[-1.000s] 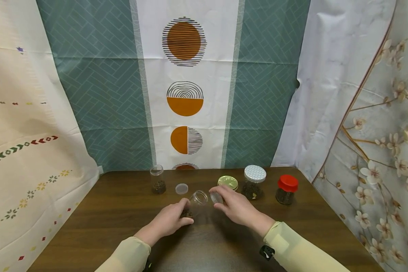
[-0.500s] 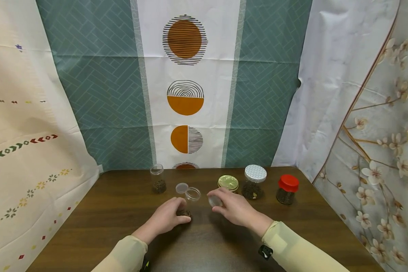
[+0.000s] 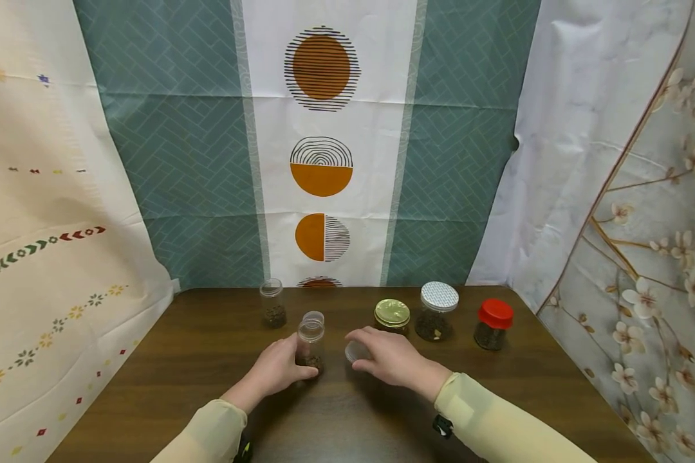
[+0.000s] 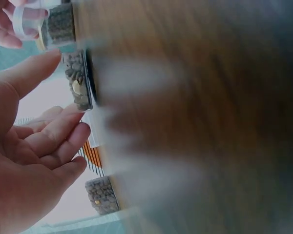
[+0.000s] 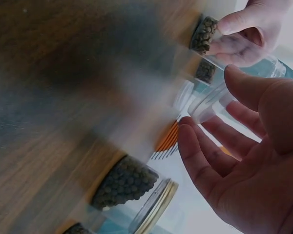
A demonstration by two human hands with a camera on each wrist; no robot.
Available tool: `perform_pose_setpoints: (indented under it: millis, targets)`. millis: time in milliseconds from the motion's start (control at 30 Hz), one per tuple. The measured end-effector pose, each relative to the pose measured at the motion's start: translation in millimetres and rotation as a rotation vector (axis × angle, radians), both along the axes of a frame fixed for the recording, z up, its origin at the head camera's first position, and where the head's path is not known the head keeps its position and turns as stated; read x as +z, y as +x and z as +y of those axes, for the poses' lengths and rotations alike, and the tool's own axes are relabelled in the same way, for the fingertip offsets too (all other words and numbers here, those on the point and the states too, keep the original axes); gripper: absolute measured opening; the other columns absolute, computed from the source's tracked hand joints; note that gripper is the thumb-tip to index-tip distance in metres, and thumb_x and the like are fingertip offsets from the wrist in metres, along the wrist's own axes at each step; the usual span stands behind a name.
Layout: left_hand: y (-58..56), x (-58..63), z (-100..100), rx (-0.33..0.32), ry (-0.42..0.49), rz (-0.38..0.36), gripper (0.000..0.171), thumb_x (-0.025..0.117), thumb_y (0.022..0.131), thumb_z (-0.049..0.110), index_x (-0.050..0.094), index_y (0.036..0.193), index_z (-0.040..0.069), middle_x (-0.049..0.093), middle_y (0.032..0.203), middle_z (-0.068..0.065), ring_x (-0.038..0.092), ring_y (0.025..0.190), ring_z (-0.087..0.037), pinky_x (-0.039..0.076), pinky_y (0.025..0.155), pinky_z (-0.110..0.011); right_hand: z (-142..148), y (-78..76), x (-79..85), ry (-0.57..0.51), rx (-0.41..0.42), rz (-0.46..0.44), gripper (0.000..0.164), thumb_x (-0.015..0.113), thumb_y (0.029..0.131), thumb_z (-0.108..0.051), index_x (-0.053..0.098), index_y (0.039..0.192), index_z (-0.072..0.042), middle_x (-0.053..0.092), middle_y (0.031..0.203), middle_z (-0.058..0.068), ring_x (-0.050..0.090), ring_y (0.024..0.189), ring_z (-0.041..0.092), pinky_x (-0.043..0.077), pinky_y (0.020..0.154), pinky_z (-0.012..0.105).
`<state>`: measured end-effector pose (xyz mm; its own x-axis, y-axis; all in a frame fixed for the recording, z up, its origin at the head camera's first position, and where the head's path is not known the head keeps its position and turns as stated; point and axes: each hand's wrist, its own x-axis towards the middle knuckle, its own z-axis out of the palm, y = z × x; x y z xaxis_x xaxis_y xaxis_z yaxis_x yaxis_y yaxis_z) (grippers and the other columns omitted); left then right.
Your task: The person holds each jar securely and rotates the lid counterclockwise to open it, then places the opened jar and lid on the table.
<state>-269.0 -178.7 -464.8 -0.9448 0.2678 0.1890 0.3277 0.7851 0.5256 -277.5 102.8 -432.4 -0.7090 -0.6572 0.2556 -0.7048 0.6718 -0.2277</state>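
Observation:
My left hand (image 3: 272, 373) grips a clear jar (image 3: 311, 347) low on its side, thumb in front and fingers behind. The jar stands upright with its mouth uncovered, and dark, pellet-like bits (image 4: 75, 80) fill its lower part. To the right, my right hand (image 3: 390, 357) pinches a clear round lid (image 5: 207, 103) by its edge between thumb and fingers. That lid is tilted and apart from the jar. A second clear lid (image 5: 184, 95) lies on the table behind the held jar, partly hidden by its mouth in the head view.
An uncovered clear jar (image 3: 273, 305) stands at the back left. Behind my right hand are a jar with a gold-green lid (image 3: 392, 312), one with a white patterned lid (image 3: 439, 296) and one with a red lid (image 3: 494, 321). Curtains hang around the brown table (image 3: 197, 360).
The held jar, tilted to the right a second ago, now stands upright, its mouth moved left. My right hand has shifted slightly left and lower with the lid.

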Motion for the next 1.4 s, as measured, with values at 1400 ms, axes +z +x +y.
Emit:
perform_pose_setpoints:
  millis: [1400]
  targets:
    - [-16.4, 8.0, -51.3, 0.114, 0.004, -0.101, 0.041, 0.100, 0.083, 0.026, 0.072, 0.109, 0.010, 0.075, 0.102, 0.001, 0.071, 0.097, -0.023, 0.058, 0.088, -0.050, -93.6, -35.5, -24.1, 0.291, -0.004, 0.074, 0.041, 0.089, 0.096, -0.039, 0.077, 0.131, -0.022, 0.071, 0.115, -0.004, 0.071, 0.099, 0.015, 0.059, 0.081, 0.036]
